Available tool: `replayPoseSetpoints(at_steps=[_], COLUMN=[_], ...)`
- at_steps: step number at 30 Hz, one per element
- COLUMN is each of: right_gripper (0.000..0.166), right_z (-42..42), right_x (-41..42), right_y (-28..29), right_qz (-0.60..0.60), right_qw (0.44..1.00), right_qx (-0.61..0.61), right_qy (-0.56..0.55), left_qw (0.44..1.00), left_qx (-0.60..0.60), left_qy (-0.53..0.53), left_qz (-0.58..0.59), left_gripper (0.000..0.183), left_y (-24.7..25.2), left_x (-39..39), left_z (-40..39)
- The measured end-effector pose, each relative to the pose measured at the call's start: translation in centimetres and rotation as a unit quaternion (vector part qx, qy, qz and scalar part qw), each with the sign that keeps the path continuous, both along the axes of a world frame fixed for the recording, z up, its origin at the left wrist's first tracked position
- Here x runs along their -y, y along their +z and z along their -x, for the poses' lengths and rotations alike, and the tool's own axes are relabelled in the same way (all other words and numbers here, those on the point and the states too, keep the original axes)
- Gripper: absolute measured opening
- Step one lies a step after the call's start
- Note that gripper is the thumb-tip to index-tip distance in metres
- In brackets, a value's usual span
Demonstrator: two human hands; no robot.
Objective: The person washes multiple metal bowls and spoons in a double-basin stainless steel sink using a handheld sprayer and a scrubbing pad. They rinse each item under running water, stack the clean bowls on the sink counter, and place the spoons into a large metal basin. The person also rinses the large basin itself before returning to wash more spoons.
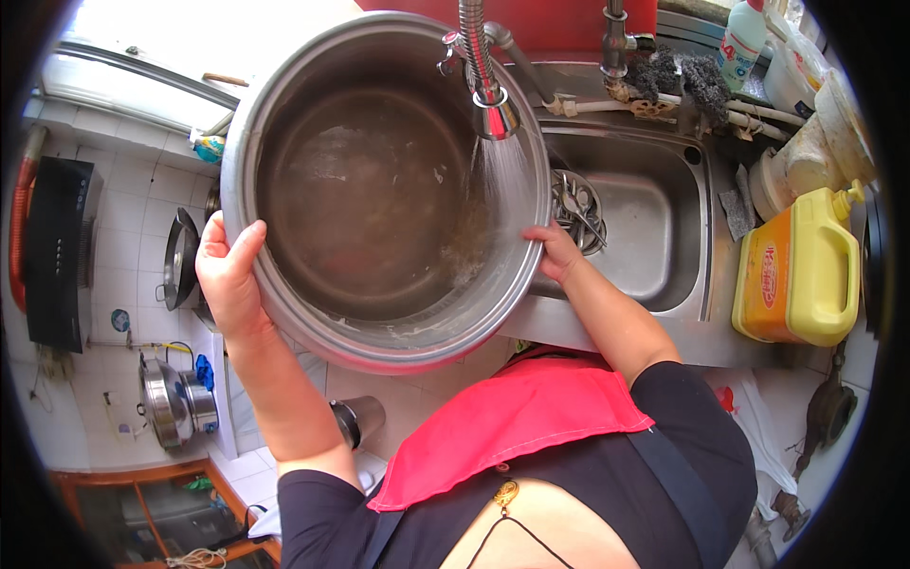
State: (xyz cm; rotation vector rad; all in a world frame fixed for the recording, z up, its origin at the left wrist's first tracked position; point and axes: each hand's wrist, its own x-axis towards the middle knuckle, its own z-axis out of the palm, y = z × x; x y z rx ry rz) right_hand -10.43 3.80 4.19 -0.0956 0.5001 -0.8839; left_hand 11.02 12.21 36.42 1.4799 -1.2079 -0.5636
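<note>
A large round metal pot [355, 213] fills the middle of the view, held up at the left part of the sink unit. My left hand [231, 267] grips its left rim, thumb on top. On the opposite side my right hand [554, 249] holds the right rim. Water sprays from a chrome faucet head [495, 117] on a flexible metal hose into the right side of the pot. Murky, brownish water lies inside, stirred up under the spray. The fingers below the rim are hidden.
A stainless steel sink basin [633, 235] lies to the right, with a bowl of spoons [579, 210] in it. Beyond stand a yellow jug with pump [800, 267], scouring pads [679, 78] on pipes and a bottle [743, 46]. A wok [181, 259] is at left.
</note>
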Motion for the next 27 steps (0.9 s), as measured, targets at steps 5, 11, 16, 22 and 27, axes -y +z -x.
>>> replayPoseSetpoints(at_steps=[5, 11, 16, 22, 27], right_gripper=[0.033, 0.024, 0.019, 0.016, 0.014], right_z=[-2.5, -0.4, -2.5, -0.1, -2.4], right_x=[-2.8, -0.3, -4.2, -2.4, -4.2], right_y=[-2.8, -2.0, -1.8, -1.8, -2.0], right_qz=[-0.058, -0.027, -0.102, -0.015, -0.128], right_qw=[0.996, 0.996, 0.993, 0.997, 0.987], right_qx=[0.055, 0.033, 0.04, 0.004, 0.076], right_qy=[0.028, 0.083, 0.031, 0.071, 0.057], left_qw=[0.965, 0.997, 0.978, 1.0, 0.98], left_qx=[0.176, 0.063, 0.132, -0.003, 0.184], left_qy=[0.086, 0.015, 0.088, -0.002, 0.033], left_qz=[0.175, -0.041, 0.132, -0.007, 0.063], left_gripper=[0.027, 0.018, 0.028, 0.025, 0.029], left_y=[-5.3, 2.8, -3.7, 1.8, 0.0], left_x=[-3.2, 1.1, -2.3, 0.8, -0.4], left_z=[2.6, 1.8, 5.2, 5.3, 1.8])
